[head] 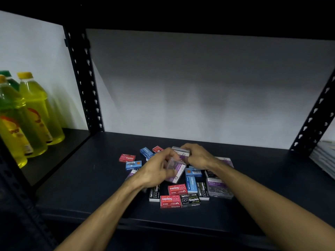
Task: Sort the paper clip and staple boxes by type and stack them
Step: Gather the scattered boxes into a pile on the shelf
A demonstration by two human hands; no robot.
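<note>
Small boxes lie jumbled on the dark shelf (94, 178). Red staple boxes (170, 201), blue staple boxes (191, 184) and black staple boxes (190, 199) are scattered among clear purple-labelled paper clip boxes (219, 189). My left hand (157, 169) grips one clear paper clip box (178, 172), tilted, above the middle of the pile. My right hand (197, 156) closes on another paper clip box (182, 152) at the back of the pile. A further red staple box (127, 157) lies apart at the left.
Yellow-green bottles (27, 113) stand in the neighbouring bay at the left, behind a black perforated upright (83, 80). A second upright (315, 115) rises at the right, with stacked pale items (324, 156) beyond it. A white wall closes the back.
</note>
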